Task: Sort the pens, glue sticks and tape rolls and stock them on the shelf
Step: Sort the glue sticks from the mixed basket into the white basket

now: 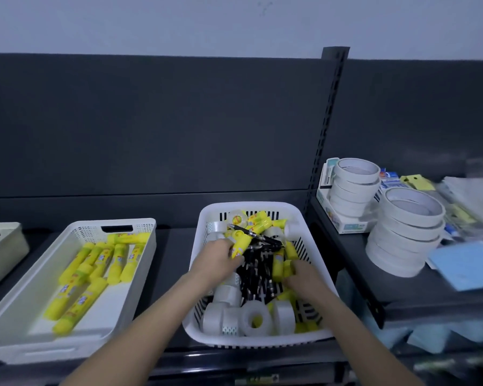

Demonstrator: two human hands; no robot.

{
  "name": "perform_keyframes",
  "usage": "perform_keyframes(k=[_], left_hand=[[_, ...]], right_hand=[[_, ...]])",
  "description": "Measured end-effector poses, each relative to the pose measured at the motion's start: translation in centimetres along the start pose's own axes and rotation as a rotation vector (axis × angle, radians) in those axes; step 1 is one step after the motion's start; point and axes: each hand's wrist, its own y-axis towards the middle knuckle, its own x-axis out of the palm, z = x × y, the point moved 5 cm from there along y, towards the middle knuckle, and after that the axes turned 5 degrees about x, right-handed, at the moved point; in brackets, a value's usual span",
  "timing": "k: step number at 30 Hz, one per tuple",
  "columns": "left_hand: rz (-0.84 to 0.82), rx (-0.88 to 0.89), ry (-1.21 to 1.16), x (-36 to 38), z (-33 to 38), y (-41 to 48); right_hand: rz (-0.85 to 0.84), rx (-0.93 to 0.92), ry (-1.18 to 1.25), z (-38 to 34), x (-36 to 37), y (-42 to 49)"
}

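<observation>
Both hands are down in the white slotted basket (252, 204) on the dark shelf (173, 246). The left hand (216, 259) has its fingers curled round a yellow glue stick (241, 244), whose far end sticks out past the knuckles. The right hand (304, 277) is closed on a second glue stick (287, 268), which stands nearly upright against its fingertips. Between the two hands lies a heap of black pens (255, 277), and one more pen (251, 234) lies slantwise just beyond the left hand. Clear tape rolls (255, 316) crowd the basket on the near side of both wrists, with more yellow sticks and rolls at the far end past the fingers. Out to the left of the left hand sits a white tray (140, 271) holding sorted glue sticks (95, 263) laid roughly side by side, and beyond that the corner of a beige bin (9, 240). To the right of the right hand, on the next shelf section, stand two stacks of white tape (407, 232) beside a blue pad (463, 264).
</observation>
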Motion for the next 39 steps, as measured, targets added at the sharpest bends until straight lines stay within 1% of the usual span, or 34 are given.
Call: perform_keyframes(k=[2, 4, 6, 8, 11, 13, 15, 16, 18, 21, 26, 29, 31, 36, 39], left_hand=[[-0.014, 0.034, 0.015, 0.5, 0.6, 1.1], [-0.037, 0.07, 0.039, 1.1, 1.2, 2.0], [-0.067, 0.1, 0.035, 1.6, 1.7, 2.5], [-0.088, 0.114, 0.037, 1.9, 1.9, 3.1], [-0.105, 0.113, 0.016, 2.2, 2.0, 3.8], [-0.125, 0.106, -0.006, 2.5, 1.9, 4.0], [-0.139, 0.103, -0.013, 2.9, 1.9, 4.2], [-0.142, 0.103, -0.017, 3.0, 2.0, 4.2], [-0.142, 0.1, -0.037, 3.0, 2.0, 4.0], [-0.142, 0.07, -0.078, 2.6, 1.8, 3.8], [-0.149, 0.043, -0.1, 2.1, 0.6, 3.4], [-0.136, 0.045, -0.092, 1.9, 0.2, 3.1], [-0.13, 0.05, -0.095, 1.8, 0.0, 2.9], [-0.139, 0.045, -0.113, 1.5, -0.8, 2.5], [-0.136, 0.029, -0.137, 1.5, -1.1, 2.6]], right_hand=[[-0.007, 0.005, 0.031, 0.1, 0.1, 0.5], [-0.029, 0.053, 0.027, 0.5, 0.3, 0.9], [-0.027, 0.066, 0.097, 0.6, 0.2, 1.1], [0.015, 0.015, 0.145, 0.1, -0.4, 0.8], [0.061, -0.153, 0.174, -1.3, -1.9, 0.0], [0.072, -0.238, 0.098, -2.0, -2.8, -0.4], [0.052, -0.324, -0.039, -2.7, -3.4, -1.1], [0.009, -0.355, -0.119, -2.9, -3.3, -1.4], [-0.133, -0.379, -0.271, -2.6, -2.4, -1.8], [-0.325, -0.298, -0.412, -1.2, -0.6, -2.0], [-0.475, -0.172, -0.529, -0.8, -0.3, -1.2], [-0.521, -0.159, -0.579, -1.3, -0.2, -1.1], [-0.548, -0.118, -0.586, -1.5, 0.0, -1.1], [-0.581, -0.011, -0.511, -1.5, 0.4, -1.0], [-0.598, 0.014, -0.422, -1.7, 0.0, -1.2]])
